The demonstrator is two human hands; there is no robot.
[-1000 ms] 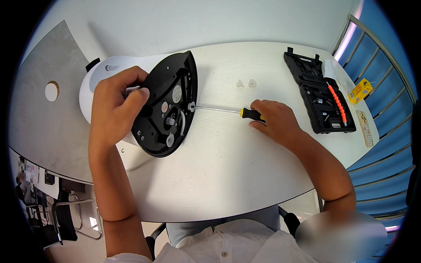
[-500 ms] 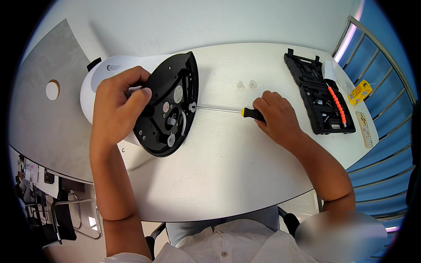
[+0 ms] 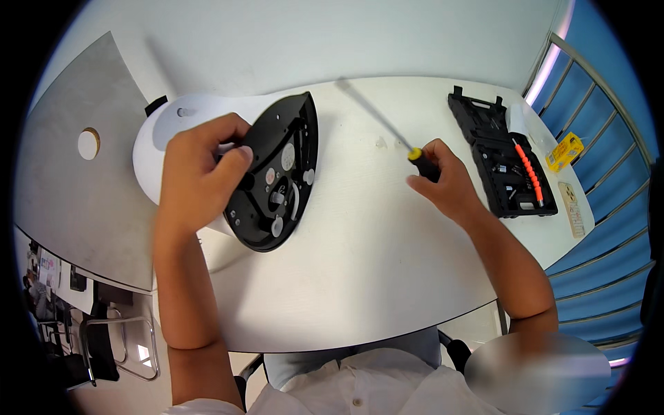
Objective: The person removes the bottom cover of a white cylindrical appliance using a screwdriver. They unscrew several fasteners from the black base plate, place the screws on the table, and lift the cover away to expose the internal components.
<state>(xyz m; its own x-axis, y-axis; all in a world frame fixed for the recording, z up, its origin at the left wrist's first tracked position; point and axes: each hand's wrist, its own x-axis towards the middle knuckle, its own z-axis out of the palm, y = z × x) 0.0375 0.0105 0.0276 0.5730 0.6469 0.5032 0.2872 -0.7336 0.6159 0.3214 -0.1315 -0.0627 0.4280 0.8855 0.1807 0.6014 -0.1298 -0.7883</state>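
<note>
1. Nearest, on a white wood-grain table [image 3: 360,256]: the right hand [image 3: 451,185], its grip closed around the dark handle of a black-and-yellow screwdriver with a slim metal shaft [image 3: 415,154].
2. Screwdriver: located right of centre. Long axis runs diagonally; handle towards the person, shaft pointing forward and left. The blurred tip is apart from the plate noted below; its height above the table cannot be told.
3. Left hand [image 3: 199,176]: grip narrow, thumb and fingers holding the left edge of a black half-oval plastic base plate [image 3: 266,166].
4. Base plate: tilted, fitted underside facing right and upward. Long axis slants from near-left to a pointed far-right end.
5. Behind that hand: a smooth, white, rounded plastic housing [image 3: 153,155].
6. Beyond the screwdriver shaft: a small translucent plastic piece [image 3: 381,142].
7. Far right: an open black plastic tool case [image 3: 484,181], an orange-red ribbed flexible shaft [image 3: 528,168] lying across it.
</note>
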